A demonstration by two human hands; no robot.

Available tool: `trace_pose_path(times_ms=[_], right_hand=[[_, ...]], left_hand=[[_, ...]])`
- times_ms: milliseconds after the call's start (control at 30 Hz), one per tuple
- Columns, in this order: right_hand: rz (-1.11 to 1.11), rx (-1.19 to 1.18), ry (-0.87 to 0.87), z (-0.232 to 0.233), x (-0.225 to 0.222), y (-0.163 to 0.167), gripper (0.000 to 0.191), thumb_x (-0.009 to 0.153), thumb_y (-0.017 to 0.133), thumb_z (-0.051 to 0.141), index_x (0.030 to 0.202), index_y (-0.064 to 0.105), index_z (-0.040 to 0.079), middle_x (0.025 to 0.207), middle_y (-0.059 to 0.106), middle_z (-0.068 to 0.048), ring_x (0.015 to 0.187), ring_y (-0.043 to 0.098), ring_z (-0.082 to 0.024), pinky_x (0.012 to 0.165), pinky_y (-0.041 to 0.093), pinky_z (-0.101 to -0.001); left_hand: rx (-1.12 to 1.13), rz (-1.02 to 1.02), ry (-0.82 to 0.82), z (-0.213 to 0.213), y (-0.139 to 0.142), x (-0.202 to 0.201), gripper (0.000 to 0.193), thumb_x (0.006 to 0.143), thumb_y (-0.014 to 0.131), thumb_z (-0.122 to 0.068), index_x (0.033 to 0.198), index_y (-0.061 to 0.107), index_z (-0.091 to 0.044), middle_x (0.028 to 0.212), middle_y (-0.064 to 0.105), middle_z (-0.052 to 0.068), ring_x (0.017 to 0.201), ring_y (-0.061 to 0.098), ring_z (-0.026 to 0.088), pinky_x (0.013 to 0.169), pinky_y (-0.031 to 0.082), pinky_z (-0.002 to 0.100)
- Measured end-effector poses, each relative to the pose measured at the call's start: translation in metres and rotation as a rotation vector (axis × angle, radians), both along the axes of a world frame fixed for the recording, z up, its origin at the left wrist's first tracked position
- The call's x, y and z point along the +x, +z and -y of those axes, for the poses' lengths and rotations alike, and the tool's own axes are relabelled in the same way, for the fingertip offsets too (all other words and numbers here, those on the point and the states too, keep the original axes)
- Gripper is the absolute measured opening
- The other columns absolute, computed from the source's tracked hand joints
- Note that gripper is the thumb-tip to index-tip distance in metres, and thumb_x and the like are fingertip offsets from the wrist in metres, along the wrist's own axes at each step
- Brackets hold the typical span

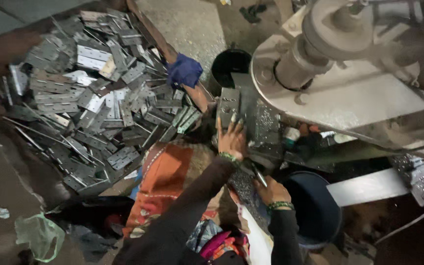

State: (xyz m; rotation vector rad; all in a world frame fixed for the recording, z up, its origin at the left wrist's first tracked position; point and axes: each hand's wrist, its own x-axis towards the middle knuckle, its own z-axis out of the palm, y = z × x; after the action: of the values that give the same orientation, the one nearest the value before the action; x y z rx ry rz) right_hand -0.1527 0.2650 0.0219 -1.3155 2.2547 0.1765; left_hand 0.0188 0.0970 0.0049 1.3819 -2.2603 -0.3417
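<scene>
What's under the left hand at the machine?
The left hand lies flat on a grey metal hinge plate on the dark machine bed. The plate's upper part with its holes shows; the part beneath the palm and the bed surface below are covered.

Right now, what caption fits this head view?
Left hand on a metal hinge plate, beside heaped hinges.
</scene>
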Motion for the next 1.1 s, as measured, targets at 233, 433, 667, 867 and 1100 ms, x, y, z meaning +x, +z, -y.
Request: trace_pose_path(times_ms=[233, 433, 667, 867, 1100], right_hand=[[-0.025, -0.07, -0.146, -0.027, 0.008, -0.083, 0.058, 0.084, 0.067, 0.063, 0.106, 0.076, 0.011, 0.104, 0.074, -0.025, 0.104, 0.072, -0.045, 0.09, 0.057, -0.0533], [0.058, 0.025, -0.23, -0.032, -0.012, -0.129, 0.066, 0.084, 0.072, 0.066, 0.105, 0.078, 0.003, 0.102, 0.071, -0.03, 0.107, 0.068, -0.046, 0.09, 0.056, -0.0517], [0.059, -0.096, -0.081, -0.03, -0.028, -0.101, 0.047, 0.084, 0.069, 0.052, 0.11, 0.077, 0.013, 0.1, 0.074, -0.024, 0.102, 0.071, -0.045, 0.087, 0.056, -0.0552], [-0.104, -0.056, -0.163, -0.032, 0.009, -0.14, 0.06, 0.085, 0.07, 0.062, 0.094, 0.081, 0.004, 0.1, 0.074, -0.026, 0.099, 0.072, -0.045, 0.088, 0.057, -0.0537], [0.093, 0.039, -0.121, -0.016, -0.016, -0.118, 0.059, 0.085, 0.071, 0.058, 0.105, 0.077, 0.003, 0.106, 0.071, -0.029, 0.107, 0.067, -0.046, 0.089, 0.055, -0.0524]], left_hand=[[0.023, 0.013, 0.081, 0.005, 0.028, -0.004, 0.058, 0.081, 0.066, -0.034, 0.134, 0.065, -0.01, 0.148, 0.055, 0.007, 0.144, 0.043, 0.03, 0.121, 0.0, 0.068], [-0.032, -0.014, 0.053, -0.004, 0.032, 0.008, 0.056, 0.083, 0.069, -0.033, 0.135, 0.065, -0.014, 0.149, 0.056, 0.004, 0.144, 0.045, 0.029, 0.125, 0.002, 0.069], [-0.039, -0.005, 0.036, -0.013, 0.029, 0.011, 0.057, 0.08, 0.064, -0.029, 0.135, 0.065, -0.012, 0.149, 0.056, 0.005, 0.146, 0.042, 0.03, 0.125, 0.003, 0.066], [-0.082, 0.04, 0.032, -0.014, 0.019, 0.008, 0.053, 0.083, 0.059, -0.027, 0.134, 0.065, -0.012, 0.153, 0.054, 0.007, 0.15, 0.04, 0.028, 0.127, 0.001, 0.064], [-0.02, -0.055, -0.006, -0.008, 0.026, 0.015, 0.062, 0.082, 0.061, -0.031, 0.139, 0.059, -0.007, 0.151, 0.051, 0.01, 0.15, 0.032, 0.031, 0.123, -0.002, 0.066]])
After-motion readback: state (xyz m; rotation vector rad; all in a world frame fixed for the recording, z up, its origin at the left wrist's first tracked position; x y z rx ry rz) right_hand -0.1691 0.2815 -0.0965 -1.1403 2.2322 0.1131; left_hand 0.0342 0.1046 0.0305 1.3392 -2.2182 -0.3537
